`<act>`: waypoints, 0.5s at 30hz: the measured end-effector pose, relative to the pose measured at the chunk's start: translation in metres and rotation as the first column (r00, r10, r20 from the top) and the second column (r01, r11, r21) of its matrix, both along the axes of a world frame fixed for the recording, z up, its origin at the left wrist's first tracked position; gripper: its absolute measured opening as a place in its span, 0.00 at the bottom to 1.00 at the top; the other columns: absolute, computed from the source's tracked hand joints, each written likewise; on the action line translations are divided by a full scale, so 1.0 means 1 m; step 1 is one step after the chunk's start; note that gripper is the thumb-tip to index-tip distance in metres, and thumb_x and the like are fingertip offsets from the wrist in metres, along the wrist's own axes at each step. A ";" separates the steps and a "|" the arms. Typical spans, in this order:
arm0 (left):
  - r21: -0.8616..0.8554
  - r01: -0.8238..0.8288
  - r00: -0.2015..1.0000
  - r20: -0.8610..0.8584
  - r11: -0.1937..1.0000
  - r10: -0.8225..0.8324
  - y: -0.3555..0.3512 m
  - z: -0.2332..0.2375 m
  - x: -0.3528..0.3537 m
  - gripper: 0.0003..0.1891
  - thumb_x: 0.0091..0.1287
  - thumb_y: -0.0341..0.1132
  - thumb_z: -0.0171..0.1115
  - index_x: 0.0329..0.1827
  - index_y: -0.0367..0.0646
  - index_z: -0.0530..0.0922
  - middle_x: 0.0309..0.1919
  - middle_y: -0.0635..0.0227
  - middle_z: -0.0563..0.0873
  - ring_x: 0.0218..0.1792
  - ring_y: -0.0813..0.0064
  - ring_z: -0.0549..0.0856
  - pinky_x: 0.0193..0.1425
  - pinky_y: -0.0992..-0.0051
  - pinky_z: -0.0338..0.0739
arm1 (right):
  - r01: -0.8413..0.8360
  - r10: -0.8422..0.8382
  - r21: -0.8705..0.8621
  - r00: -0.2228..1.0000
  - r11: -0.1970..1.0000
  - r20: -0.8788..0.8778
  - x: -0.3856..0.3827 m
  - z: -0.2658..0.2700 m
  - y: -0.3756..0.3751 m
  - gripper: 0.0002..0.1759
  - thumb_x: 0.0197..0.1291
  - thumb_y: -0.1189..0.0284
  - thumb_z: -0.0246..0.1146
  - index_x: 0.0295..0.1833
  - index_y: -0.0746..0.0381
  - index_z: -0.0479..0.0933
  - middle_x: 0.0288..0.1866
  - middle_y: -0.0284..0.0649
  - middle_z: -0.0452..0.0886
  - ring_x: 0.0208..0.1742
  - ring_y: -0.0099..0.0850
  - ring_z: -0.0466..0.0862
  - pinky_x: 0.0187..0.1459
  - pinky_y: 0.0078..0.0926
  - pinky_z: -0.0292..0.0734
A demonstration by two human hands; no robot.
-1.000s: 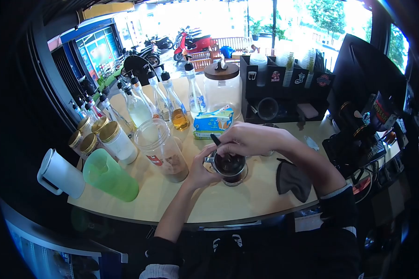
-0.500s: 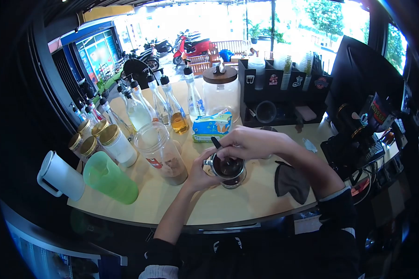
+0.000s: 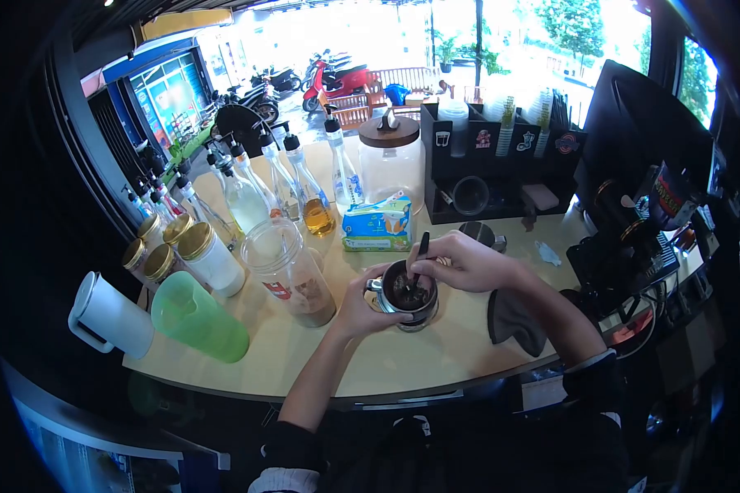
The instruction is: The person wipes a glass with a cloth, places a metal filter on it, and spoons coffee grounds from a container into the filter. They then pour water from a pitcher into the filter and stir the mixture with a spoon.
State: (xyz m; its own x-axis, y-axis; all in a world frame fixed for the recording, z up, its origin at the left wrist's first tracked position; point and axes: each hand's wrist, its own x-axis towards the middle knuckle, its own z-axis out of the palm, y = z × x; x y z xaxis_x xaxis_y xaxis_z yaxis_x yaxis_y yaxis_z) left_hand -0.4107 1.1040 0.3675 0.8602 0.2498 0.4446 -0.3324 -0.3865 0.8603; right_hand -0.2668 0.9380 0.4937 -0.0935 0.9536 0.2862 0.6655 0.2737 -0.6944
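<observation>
- A second earlier your right hand [image 3: 462,261] lay over the mouth of the metal cup [image 3: 415,312] and hid most of it. At this moment it had drawn off to the right, and the mouth showed plainly.
- The black stirrer [image 3: 420,251] had leaned back toward the packet. Now it stood nearly upright, its lower end down in the dark contents and its top above your knuckles.
- I judge from that shift that the stirring was under way, with the stick swung round to the other side of the cup.
- Your right hand was closed, its fingers pinching the stirrer's upper part.
- Your left hand [image 3: 355,302] was wrapped round the cup's left side near the handle, gripping it and holding it down, much as it did before.
- The cup had barely moved. It stood upright on the pale counter [image 3: 419,357], in front of you near the edge. It sat just right of the clear jar of brown powder [image 3: 292,275] and in front of the blue-green packet [image 3: 376,223].
- It was shiny metal with a bright rim and held something dark brown. I could not tell how full it was.
- A dark cloth [image 3: 514,316] lay on the counter near your right forearm, apart from the cup.
</observation>
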 end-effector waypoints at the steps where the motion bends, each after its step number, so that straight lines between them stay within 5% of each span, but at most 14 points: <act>1: -0.039 0.016 1.000 -0.021 0.999 -0.017 -0.001 -0.001 -0.001 0.43 0.35 0.39 0.84 0.59 0.35 0.75 0.52 0.60 0.83 0.54 0.70 0.82 0.63 0.69 0.73 | 0.050 -0.050 0.006 0.996 0.999 -0.073 -0.001 -0.001 -0.002 0.12 0.68 0.70 0.55 0.40 0.69 0.78 0.24 0.37 0.82 0.28 0.24 0.83 0.33 0.22 0.76; 4: -0.060 0.015 1.000 -0.001 0.998 -0.015 -0.001 -0.003 0.001 0.42 0.35 0.39 0.84 0.58 0.36 0.75 0.49 0.61 0.84 0.53 0.71 0.82 0.62 0.70 0.73 | 0.140 -0.139 -0.005 0.975 0.990 -0.172 0.008 -0.007 -0.003 0.10 0.68 0.72 0.55 0.41 0.68 0.76 0.26 0.36 0.82 0.31 0.22 0.83 0.35 0.21 0.77; 6: -0.014 0.004 1.000 -0.018 1.000 -0.004 0.003 -0.008 0.002 0.43 0.35 0.39 0.84 0.58 0.36 0.75 0.49 0.63 0.84 0.52 0.73 0.82 0.61 0.70 0.74 | 0.216 -0.158 0.103 0.903 0.971 -0.398 0.006 -0.008 -0.004 0.08 0.67 0.73 0.55 0.40 0.68 0.75 0.28 0.34 0.81 0.33 0.22 0.83 0.36 0.20 0.77; 15: -0.047 0.036 0.996 -0.074 0.998 -0.039 -0.005 0.001 0.000 0.46 0.35 0.42 0.83 0.61 0.37 0.71 0.53 0.61 0.82 0.55 0.71 0.81 0.63 0.69 0.72 | 0.368 -0.269 0.164 0.861 0.915 -0.431 0.002 -0.015 -0.017 0.07 0.68 0.71 0.57 0.39 0.64 0.71 0.29 0.34 0.82 0.31 0.20 0.83 0.34 0.18 0.75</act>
